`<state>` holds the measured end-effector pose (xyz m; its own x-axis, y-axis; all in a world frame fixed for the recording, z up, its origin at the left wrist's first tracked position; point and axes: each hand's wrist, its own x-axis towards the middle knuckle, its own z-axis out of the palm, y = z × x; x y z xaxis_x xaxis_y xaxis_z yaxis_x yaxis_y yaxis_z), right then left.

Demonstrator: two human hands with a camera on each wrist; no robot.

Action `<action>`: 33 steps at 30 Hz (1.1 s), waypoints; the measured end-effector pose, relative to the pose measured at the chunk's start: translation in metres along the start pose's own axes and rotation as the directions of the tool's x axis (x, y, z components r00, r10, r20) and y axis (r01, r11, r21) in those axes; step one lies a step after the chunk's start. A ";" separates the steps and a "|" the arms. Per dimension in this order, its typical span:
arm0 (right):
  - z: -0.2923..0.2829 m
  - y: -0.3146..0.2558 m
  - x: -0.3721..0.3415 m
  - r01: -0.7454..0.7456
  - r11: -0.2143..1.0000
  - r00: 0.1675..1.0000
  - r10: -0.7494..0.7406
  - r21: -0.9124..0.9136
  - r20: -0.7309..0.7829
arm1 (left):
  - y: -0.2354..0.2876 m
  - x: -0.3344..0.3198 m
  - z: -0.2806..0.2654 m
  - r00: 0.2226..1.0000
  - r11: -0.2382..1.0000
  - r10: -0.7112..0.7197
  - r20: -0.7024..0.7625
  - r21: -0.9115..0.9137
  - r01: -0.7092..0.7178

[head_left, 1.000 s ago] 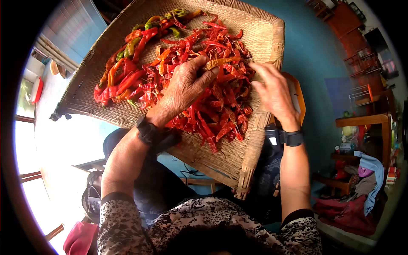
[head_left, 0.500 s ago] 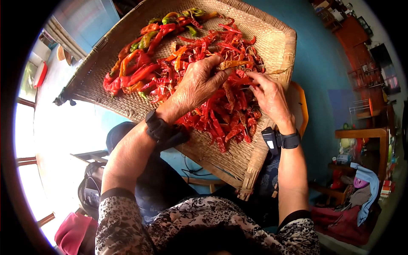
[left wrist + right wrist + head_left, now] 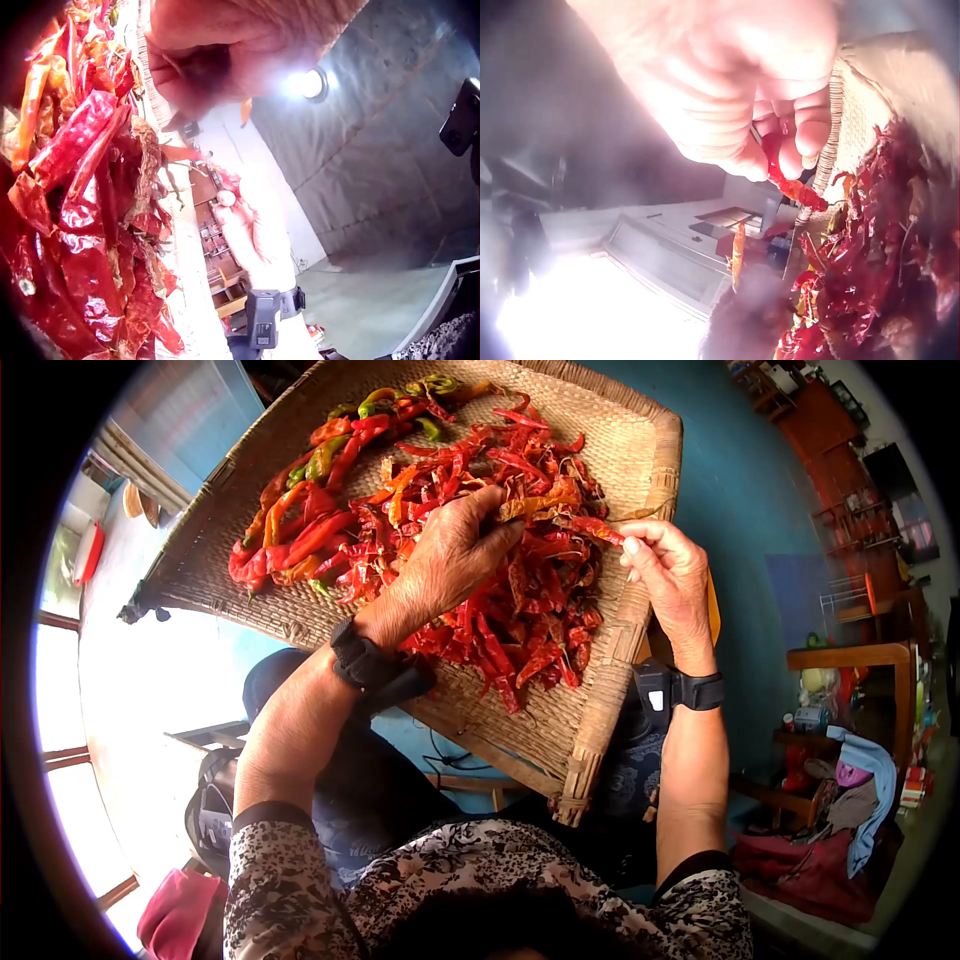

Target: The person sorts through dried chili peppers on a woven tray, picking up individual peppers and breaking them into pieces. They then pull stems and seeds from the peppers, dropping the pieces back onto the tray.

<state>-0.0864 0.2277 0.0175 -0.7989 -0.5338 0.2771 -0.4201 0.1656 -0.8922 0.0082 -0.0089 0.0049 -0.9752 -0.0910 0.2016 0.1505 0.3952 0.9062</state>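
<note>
A woven tray [image 3: 600,420] holds a heap of dried red peppers [image 3: 490,630]. Over the heap, my left hand [image 3: 445,560] grips an orange pepper [image 3: 535,506] between thumb and fingers; in the right wrist view that orange pepper [image 3: 738,255] sticks out past the hand. My right hand [image 3: 675,590], above the tray's right edge, pinches one red pepper [image 3: 598,530] by its end. The right wrist view shows the red pepper [image 3: 799,191] hanging from the thumb and fingers of the right hand [image 3: 727,97].
Fresher red and green peppers [image 3: 320,535] lie along the tray's far left side. The tray's near corner [image 3: 572,800] reaches over the lap. An orange-rimmed object is partly hidden behind the right wrist. A wooden chair [image 3: 850,657] with cloths stands at right.
My right hand went from reaching at the heap's right side to holding a red pepper, drawn out to the right. The left hand keeps its orange pepper.
</note>
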 end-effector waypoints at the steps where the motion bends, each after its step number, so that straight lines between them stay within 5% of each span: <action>1: -0.002 0.000 -0.001 -0.004 1.000 1.000 0.004 0.000 -0.002 | 0.002 0.000 0.000 1.000 1.000 -0.006 0.006 -0.003 0.006; 3: -0.005 -0.001 -0.003 0.040 0.969 0.998 -0.025 0.244 -0.063 | 0.006 0.000 0.001 1.000 1.000 -0.014 0.014 -0.009 0.014; 8: -0.033 -0.007 -0.008 0.066 0.893 0.988 0.003 0.445 -0.155 | 0.004 0.002 0.008 0.999 1.000 0.020 -0.033 0.001 -0.020; 10: -0.049 -0.005 -0.008 0.084 0.977 0.934 -0.008 0.196 -0.357 | 0.001 0.002 0.010 0.999 1.000 0.026 -0.038 0.000 -0.026; 12: -0.067 -0.001 -0.008 -0.075 0.985 0.838 -0.022 -0.155 -0.545 | 0.000 0.003 0.009 0.999 1.000 0.002 -0.043 -0.014 -0.003; 13: -0.074 0.007 -0.008 -0.074 0.985 0.838 -0.023 -0.156 -0.546 | 0.001 0.003 0.008 0.999 1.000 0.003 -0.044 -0.014 -0.004; 15: -0.079 0.017 -0.007 -0.098 0.642 0.855 -0.336 -0.761 -0.394 | 0.004 0.003 0.007 0.999 0.999 -0.046 -0.027 0.003 0.046; 16: -0.075 0.023 -0.008 -0.043 0.528 0.853 -0.422 -0.848 -0.306 | 0.004 0.002 0.007 0.999 0.999 -0.047 -0.027 0.000 0.047; 18: -0.049 0.019 -0.005 0.031 0.796 0.923 -0.254 -0.604 -0.288 | 0.005 0.002 0.007 0.999 0.999 0.019 -0.048 0.042 -0.017; 20: -0.014 0.010 -0.005 0.143 0.901 0.977 -0.195 -0.409 -0.086 | 0.002 0.003 0.009 0.999 1.000 -0.006 -0.041 -0.022 0.005; 23: 0.026 0.006 -0.003 0.030 0.963 0.993 0.002 -0.267 0.120 | 0.001 0.002 0.012 0.998 0.974 -0.055 -0.014 -0.219 0.050; 24: 0.034 0.002 0.000 0.063 0.965 0.988 -0.025 -0.253 0.149 | 0.001 0.002 0.013 0.997 0.934 -0.079 -0.005 -0.350 0.072; 31: 0.069 -0.014 0.014 0.207 0.945 0.967 -0.159 -0.254 0.198 | -0.006 0.005 -0.008 0.997 0.957 -0.056 -0.060 -0.288 0.037; 33: 0.069 -0.014 0.014 0.252 0.957 0.967 -0.245 -0.146 0.065 | 0.004 0.001 -0.011 0.991 0.927 -0.075 -0.111 -0.373 0.028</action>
<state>-0.0626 0.1607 0.0092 -0.6424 -0.6106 0.4632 -0.6658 0.1453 -0.7318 0.0101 -0.0172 0.0128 -0.9597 -0.2214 0.1732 0.1725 0.0227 0.9847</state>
